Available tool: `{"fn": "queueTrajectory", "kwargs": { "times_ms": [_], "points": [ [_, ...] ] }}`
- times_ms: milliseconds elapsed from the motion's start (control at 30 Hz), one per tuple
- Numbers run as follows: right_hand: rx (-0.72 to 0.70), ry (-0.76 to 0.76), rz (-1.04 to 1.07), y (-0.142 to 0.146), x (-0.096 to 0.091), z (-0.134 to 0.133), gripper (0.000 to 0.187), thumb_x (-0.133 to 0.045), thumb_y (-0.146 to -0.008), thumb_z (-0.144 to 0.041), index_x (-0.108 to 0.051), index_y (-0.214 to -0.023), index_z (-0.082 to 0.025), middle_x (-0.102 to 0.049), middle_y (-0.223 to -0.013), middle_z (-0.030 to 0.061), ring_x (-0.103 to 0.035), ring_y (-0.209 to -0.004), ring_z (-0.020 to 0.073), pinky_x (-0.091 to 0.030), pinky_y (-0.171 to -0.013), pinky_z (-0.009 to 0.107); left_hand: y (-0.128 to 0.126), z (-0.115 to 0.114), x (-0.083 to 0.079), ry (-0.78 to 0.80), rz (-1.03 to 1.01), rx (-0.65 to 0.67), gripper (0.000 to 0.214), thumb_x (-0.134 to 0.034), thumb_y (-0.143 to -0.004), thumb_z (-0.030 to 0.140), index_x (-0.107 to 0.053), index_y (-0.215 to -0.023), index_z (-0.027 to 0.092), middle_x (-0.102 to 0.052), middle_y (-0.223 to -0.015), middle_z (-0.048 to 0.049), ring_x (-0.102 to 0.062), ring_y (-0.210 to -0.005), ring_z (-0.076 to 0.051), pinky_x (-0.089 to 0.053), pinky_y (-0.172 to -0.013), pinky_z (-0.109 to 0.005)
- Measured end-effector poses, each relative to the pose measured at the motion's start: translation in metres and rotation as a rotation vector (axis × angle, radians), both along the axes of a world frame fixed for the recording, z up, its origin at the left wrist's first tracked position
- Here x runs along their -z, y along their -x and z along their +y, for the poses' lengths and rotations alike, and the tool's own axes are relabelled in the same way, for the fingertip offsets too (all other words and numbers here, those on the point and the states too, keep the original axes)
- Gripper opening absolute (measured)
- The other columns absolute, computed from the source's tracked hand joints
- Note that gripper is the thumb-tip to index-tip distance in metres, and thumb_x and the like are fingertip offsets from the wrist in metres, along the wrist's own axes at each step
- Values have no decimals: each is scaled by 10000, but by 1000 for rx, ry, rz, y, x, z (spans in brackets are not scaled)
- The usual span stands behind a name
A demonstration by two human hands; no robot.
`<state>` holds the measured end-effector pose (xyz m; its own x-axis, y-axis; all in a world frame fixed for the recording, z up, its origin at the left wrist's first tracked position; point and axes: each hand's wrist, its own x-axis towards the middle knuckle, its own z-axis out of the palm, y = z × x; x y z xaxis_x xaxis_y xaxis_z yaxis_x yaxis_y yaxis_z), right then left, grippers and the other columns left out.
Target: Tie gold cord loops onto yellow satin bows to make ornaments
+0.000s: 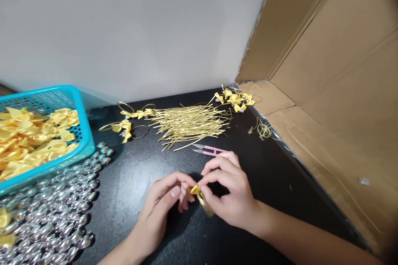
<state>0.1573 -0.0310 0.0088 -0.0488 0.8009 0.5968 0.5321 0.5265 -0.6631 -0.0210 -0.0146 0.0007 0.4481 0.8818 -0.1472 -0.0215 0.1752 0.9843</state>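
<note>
Over the front of the black table, my left hand (164,201) and my right hand (228,186) meet at a small yellow satin bow (195,190). The thumb and index finger of my right hand pinch it from the right. My left fingertips close on its left edge, with the other fingers curled behind. A shiny gold strip (205,206) hangs below the bow, blurred and partly behind my right hand. Just beyond my right hand lie pink-handled thread snips (209,150), blades pointing left.
Gold cords (192,124) lie in a pile mid-table, with looped bows (124,126) left of them and more bows (234,99) behind right. A turquoise basket (83,132) of yellow bows and many silver beads (62,203) fill the left. Cardboard (329,91) borders the right.
</note>
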Motion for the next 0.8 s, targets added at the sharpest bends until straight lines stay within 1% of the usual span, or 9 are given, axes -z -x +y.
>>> {"fn": "queueTrajectory", "kwargs": {
  "times_ms": [100, 200, 300, 400, 433, 500, 633, 733, 800],
  "points": [
    [-4, 7, -29, 0, 2, 0, 115, -626, -763, -124, -648, -691, -210, -658, -755, -1, -571, -787, 172, -443, -811, 376, -3, 1, -4, 6, 152, -7, 283, -599, -866, 393, -659, -717, 160, -550, -544, 25, -475, -494, -111, -395, -493, -202],
    [15, 16, -21, 1, 3, 2, 119, -625, -756, -107, -645, -693, -206, -655, -750, 2, -570, -779, 172, -446, -818, 378, -5, 2, -7, -12, 226, -1, 230, -616, -842, 316, -647, -680, 157, -539, -507, 35, -475, -477, -103, -389, -488, -195],
    [17, 30, -18, 0, 4, 3, 135, -611, -760, -91, -647, -713, -212, -659, -760, -1, -570, -775, 170, -451, -816, 378, -5, 3, -4, -25, 173, 14, 185, -618, -823, 262, -647, -675, 154, -587, -544, 13, -524, -516, -116, -432, -527, -207],
    [19, 33, -17, 0, 5, 2, 132, -613, -763, -87, -651, -735, -211, -661, -773, 3, -578, -787, 172, -456, -812, 378, -5, 2, -1, -61, 76, 25, 39, -657, -767, 183, -658, -741, 154, -641, -657, -14, -573, -586, -133, -477, -575, -224],
    [23, 33, -16, 0, 6, 2, 132, -612, -766, -89, -651, -738, -211, -661, -775, 5, -581, -791, 173, -458, -812, 378, -5, 1, 0, -72, 63, 25, 28, -674, -742, 150, -655, -762, 157, -651, -696, -20, -584, -612, -139, -488, -595, -230],
    [27, 39, -19, -1, 6, 2, 132, -609, -771, -96, -650, -735, -217, -662, -773, 5, -585, -788, 174, -460, -807, 377, -7, 0, -1, -77, 71, 16, 91, -702, -716, 115, -644, -767, 164, -651, -725, -17, -585, -637, -141, -491, -613, -233],
    [-8, 74, -16, -2, 5, 2, 107, -607, -771, -116, -648, -755, -214, -669, -781, 9, -600, -779, 177, -460, -801, 387, -8, 3, -5, -80, 108, -3, 97, -706, -779, 188, -657, -698, 168, -598, -664, 4, -528, -612, -126, -448, -585, -214],
    [-71, 115, 55, -6, 5, 3, 161, -551, -788, -107, -650, -867, -205, -690, -839, 31, -634, -822, 185, -490, -820, 396, -5, 8, -2, -114, 54, -74, 120, -740, -770, 246, -691, -683, 180, -596, -753, -9, -547, -699, -141, -456, -644, -220],
    [-156, 148, 112, -7, 5, 2, 229, -503, -798, -95, -639, -952, -197, -703, -888, 48, -655, -847, 180, -527, -801, 362, -2, 9, 1, -94, -11, -121, 127, -756, -767, 284, -707, -694, 193, -615, -827, -15, -575, -764, -153, -469, -695, -229]
  ]
}}
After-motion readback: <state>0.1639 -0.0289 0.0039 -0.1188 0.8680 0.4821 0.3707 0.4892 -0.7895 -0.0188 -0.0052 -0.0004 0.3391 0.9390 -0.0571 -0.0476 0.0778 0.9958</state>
